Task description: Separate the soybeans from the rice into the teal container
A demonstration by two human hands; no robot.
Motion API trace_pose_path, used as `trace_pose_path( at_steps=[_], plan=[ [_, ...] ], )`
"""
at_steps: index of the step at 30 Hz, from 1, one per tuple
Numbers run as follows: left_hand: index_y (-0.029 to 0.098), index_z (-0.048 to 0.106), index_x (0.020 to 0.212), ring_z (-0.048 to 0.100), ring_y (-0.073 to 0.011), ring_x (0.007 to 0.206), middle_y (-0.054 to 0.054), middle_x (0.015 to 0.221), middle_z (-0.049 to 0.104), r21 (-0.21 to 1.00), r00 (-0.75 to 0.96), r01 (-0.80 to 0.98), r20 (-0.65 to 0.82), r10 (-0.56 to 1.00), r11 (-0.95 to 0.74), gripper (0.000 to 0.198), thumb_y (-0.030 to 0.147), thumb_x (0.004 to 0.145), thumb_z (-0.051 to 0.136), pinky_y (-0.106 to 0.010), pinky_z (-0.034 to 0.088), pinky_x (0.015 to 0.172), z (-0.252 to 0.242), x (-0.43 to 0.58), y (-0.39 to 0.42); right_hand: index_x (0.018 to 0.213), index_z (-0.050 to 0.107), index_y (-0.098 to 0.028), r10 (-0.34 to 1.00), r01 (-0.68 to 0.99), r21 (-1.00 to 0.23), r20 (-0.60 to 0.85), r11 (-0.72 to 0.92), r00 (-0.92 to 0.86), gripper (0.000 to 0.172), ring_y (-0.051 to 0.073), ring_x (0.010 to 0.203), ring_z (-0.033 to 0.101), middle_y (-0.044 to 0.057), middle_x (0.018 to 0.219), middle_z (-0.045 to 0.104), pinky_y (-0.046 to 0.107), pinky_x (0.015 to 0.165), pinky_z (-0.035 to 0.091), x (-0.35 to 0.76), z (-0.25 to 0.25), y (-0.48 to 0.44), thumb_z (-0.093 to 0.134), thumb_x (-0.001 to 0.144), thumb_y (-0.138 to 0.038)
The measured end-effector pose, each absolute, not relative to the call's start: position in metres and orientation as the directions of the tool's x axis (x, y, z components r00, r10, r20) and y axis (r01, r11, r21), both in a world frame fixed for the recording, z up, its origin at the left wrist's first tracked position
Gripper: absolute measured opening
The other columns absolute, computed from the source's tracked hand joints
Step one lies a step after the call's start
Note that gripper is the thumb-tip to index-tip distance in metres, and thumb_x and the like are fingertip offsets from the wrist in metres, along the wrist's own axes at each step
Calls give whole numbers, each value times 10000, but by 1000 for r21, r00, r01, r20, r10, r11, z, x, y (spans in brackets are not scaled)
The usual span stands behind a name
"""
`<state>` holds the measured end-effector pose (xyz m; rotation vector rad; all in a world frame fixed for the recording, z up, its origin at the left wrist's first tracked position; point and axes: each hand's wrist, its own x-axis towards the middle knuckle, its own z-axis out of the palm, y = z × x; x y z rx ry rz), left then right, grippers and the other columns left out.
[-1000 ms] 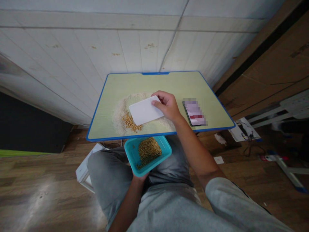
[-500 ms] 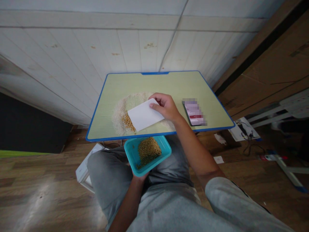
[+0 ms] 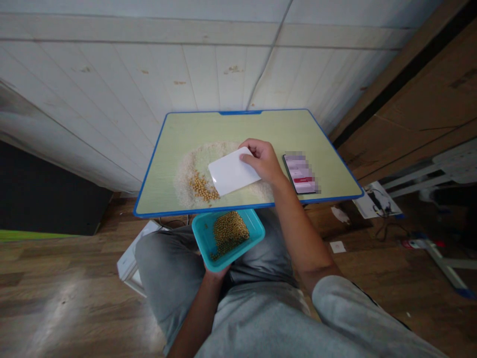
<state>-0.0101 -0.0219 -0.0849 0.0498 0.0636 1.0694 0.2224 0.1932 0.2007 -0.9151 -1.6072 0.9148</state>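
My right hand (image 3: 262, 160) pinches a white plastic card (image 3: 233, 172) by its right end, thumb on top, and holds it tilted over the table. Just left of the card lies a small heap of yellow soybeans (image 3: 202, 188). White rice grains (image 3: 183, 178) spread in a ring around the beans and the card. Below the table's front edge, my left hand (image 3: 217, 272) grips a turquoise plastic tub (image 3: 197, 233) from underneath; most of its fingers are hidden. Many soybeans (image 3: 230, 231) lie inside the tub, which is tilted slightly.
The small table (image 3: 208, 128) has a pale green top and a blue rim. A phone (image 3: 300, 174) lies on its right side. White panelling stands behind, with a cable (image 3: 269, 54) running down it. A white box (image 3: 130, 263) sits on the floor at left.
My right hand has moved the card right and slightly away from me, uncovering more of the soybeans on the table. The tub and my left hand stay in place.
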Motion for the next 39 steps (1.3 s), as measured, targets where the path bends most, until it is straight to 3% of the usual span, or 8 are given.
trace_pose_path(
  at_steps=[6,13,18,31,39],
  plan=[
    [288,687,1521,600,-209,1519,-64,1529,710,66,482,-873,-19,876,482,735,544,1125,123,-464,222,1358,-86,-9,-21,867,648,-216,897,99,-916,350,388,-269,212,129,693,489,-35,768,577,304,677,381,218,203,188,712,770,-394],
    [291,678,1535,606,-220,1514,-58,1508,733,68,476,-877,-5,879,475,710,479,1125,130,-462,313,1344,-86,-11,-22,884,665,-216,885,56,-912,378,407,-272,294,129,697,476,-29,769,581,290,646,362,214,201,187,775,777,-466],
    [279,633,1575,571,-234,1546,-61,1531,714,65,474,-879,4,881,473,695,497,1120,155,-488,308,1348,-86,-10,-22,917,675,-218,869,47,-901,400,431,-292,349,125,691,453,-34,772,561,276,624,340,212,196,190,792,804,-527],
    [289,666,1547,582,-213,1540,-60,1566,689,70,481,-875,16,877,478,691,513,1123,169,-455,255,1366,-77,-8,-20,915,669,-218,874,66,-889,430,454,-226,291,144,744,506,-13,824,606,299,688,402,216,196,192,749,812,-478],
    [320,610,1596,534,-232,1582,-54,1556,705,71,475,-877,-26,880,475,696,528,1122,145,-519,195,1386,-76,-8,-18,938,667,-225,874,94,-888,416,450,-250,294,155,774,519,-4,849,604,309,704,417,216,193,193,743,839,-491]
  ],
)
